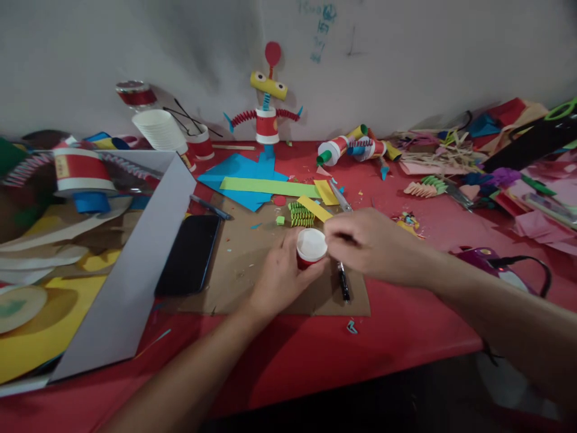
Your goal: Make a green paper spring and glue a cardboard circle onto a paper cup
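My left hand (283, 270) is wrapped round a small red and white paper cup (312, 243), whose white end faces up above the cardboard. Fingers of my right hand (360, 243) are closed in a pinch at the cup's right edge; what they hold, if anything, is hidden. Just behind the cup lie a folded green and yellow paper spring (300, 214) and a yellow paper strip (315, 208). A black pen (343, 282) is below my right hand, and scissors (340, 195) lie beyond it.
A brown cardboard sheet (238, 276) covers part of the red table (406, 325). A phone (188, 255) and a white-walled box (121, 270) are at left. A paper robot (267, 125) stands behind blue paper (238, 174). A purple glue gun (489, 258) and paper scraps (536, 210) lie right.
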Motion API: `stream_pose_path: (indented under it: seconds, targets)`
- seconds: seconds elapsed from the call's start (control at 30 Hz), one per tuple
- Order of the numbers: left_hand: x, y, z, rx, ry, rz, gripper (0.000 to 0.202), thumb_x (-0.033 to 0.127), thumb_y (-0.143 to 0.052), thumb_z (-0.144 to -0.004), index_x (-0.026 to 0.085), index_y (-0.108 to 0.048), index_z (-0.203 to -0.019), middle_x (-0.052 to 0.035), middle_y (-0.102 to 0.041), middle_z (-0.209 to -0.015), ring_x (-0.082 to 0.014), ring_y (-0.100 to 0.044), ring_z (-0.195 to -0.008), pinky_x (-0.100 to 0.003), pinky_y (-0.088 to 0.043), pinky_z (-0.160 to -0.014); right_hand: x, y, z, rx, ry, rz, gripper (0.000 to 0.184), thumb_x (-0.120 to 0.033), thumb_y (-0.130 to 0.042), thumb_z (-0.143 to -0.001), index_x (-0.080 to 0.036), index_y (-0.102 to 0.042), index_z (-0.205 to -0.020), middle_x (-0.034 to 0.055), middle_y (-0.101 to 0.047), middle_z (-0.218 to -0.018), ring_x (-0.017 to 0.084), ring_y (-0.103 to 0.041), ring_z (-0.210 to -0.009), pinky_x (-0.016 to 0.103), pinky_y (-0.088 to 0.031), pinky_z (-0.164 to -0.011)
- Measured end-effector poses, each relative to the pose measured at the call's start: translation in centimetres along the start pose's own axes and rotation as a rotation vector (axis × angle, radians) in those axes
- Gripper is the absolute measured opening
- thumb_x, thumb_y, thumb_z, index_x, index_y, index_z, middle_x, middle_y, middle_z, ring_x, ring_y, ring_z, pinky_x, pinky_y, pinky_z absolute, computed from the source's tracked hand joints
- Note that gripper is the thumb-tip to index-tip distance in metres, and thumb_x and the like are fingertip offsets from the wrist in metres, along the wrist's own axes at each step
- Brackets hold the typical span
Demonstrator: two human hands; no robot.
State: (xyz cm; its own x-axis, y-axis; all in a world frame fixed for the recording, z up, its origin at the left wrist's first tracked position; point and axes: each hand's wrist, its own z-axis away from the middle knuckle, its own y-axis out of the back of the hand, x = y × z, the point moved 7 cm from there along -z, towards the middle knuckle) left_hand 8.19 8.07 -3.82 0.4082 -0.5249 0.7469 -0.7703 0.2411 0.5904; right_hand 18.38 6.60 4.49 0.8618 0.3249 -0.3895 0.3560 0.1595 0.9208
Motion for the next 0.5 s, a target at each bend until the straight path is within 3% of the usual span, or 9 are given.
stream_pose_path:
  seconds: [0.1, 0.2, 0.3, 0.4, 0.5]
  targets:
    - [-0.4, 0.1, 0.0, 0.019, 0.037, 0.042, 0.063, 0.039, -0.068, -0.068, 0.021, -0.04, -0.121, -0.0123, -0.053, -0.121, -0.0263, -0.051, -0.11, -0.045, -0.043, -0.091, 1.6, -0.2, 3.3, 0.07, -0.081, -0.216, 0.023, -0.025, -0.045, -0.085, -0.018, -0.054, -0.065, -0.0026, -0.053, -0.06, 0.009, -0.045, -0.054, 0.022, -0.033, -0.049]
    - [-0.9, 0.3, 0.1, 0.03, 0.082, 0.098, 0.084, 0.04, -0.075, -0.057, 0.023, -0.034, -0.129, -0.0136, -0.046, -0.131, -0.0289, -0.045, -0.118, -0.049, -0.039, -0.096, 0.4, -3.6, 6.9, -0.077, -0.004, -0.43, 0.016, -0.022, -0.054, -0.083, -0.02, -0.062, -0.069, -0.0018, -0.061, -0.068, 0.01, -0.055, -0.063, 0.021, -0.042, -0.058]
    - [-1.1, 0.3, 0.0, -0.017, 0.105, 0.191, 0.077, 0.033, -0.073, -0.062, 0.025, -0.035, -0.129, -0.0121, -0.046, -0.131, -0.0268, -0.047, -0.117, -0.047, -0.041, -0.095, -1.2, -6.5, 9.2, -0.099, 0.023, -0.482, 0.022, -0.011, -0.048, -0.085, -0.023, -0.067, -0.084, 0.0001, -0.066, -0.08, 0.011, -0.06, -0.073, 0.022, -0.046, -0.064]
    - [-1.1, 0.4, -0.1, -0.061, 0.14, 0.318, 0.065, 0.027, -0.069, -0.067, 0.025, -0.04, -0.125, -0.0099, -0.049, -0.128, -0.0242, -0.051, -0.113, -0.043, -0.044, -0.092, -2.2, -7.3, 8.9, -0.082, 0.101, -0.429, 0.025, -0.009, -0.047, -0.084, -0.022, -0.068, -0.087, 0.0028, -0.068, -0.09, 0.014, -0.061, -0.082, 0.027, -0.047, -0.071]
    - [-1.0, 1.4, -0.4, -0.039, 0.145, 0.422, 0.064, 0.026, -0.068, -0.068, 0.025, -0.039, -0.124, -0.0089, -0.05, -0.126, -0.0224, -0.052, -0.112, -0.038, -0.045, -0.091, -0.9, -4.9, 6.4, -0.005, 0.04, -0.372, 0.021, -0.011, -0.049, -0.084, -0.02, -0.068, -0.082, 0.0009, -0.068, -0.08, 0.014, -0.061, -0.075, 0.027, -0.046, -0.067]
